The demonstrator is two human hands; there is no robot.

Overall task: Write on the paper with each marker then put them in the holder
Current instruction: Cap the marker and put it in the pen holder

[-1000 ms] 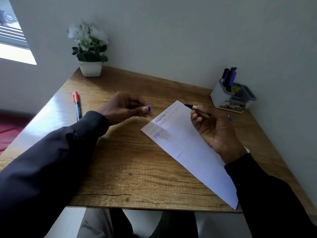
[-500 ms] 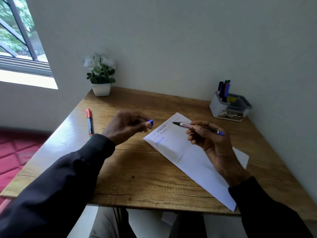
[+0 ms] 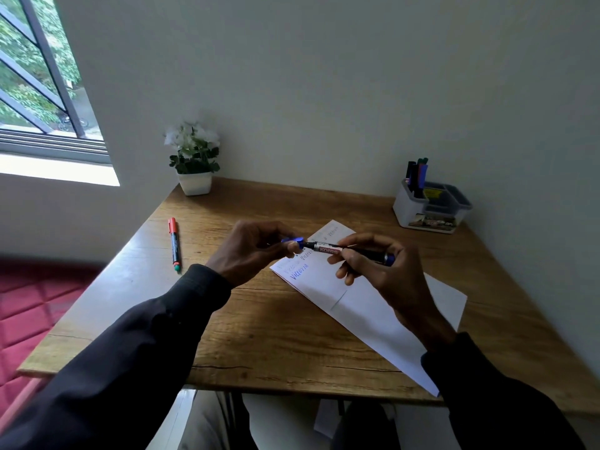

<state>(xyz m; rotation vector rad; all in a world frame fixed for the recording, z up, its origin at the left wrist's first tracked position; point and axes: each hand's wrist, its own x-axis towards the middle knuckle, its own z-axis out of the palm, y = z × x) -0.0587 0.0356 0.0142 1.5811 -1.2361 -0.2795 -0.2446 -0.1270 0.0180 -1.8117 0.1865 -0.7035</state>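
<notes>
A person's left hand (image 3: 256, 251), at the center of the frame, pinches a small blue cap (image 3: 293, 241) between curled fingertips and thumb. The cap meets the front end of a dark marker (image 3: 344, 251); whether it is fully seated cannot be told. The right hand (image 3: 383, 267), just to the right of center, grips the marker's barrel with curled fingers and thumb. The marker is held nearly level above the desk, its blue rear end poking out past the knuckles. Both arms wear dark sleeves (image 3: 136, 358) that run in from the bottom corners.

Beneath the hands, a long sheet of white paper (image 3: 373, 306) lies at a slant on the wooden table (image 3: 259, 336), running from center toward the lower right. Lines of handwriting show at its upper end, the lowest in blue.

At the left of the tabletop, well apart from the hands, a second marker (image 3: 174, 245) with a red cap and green end lies flat. In the right rear corner stands the white holder (image 3: 431, 206), with several markers (image 3: 417, 175) upright in its back left compartment. A potted plant (image 3: 194, 157) with white flowers sits at the rear left corner, against the pale wall. A barred window (image 3: 39, 76) fills the upper left of the frame.
</notes>
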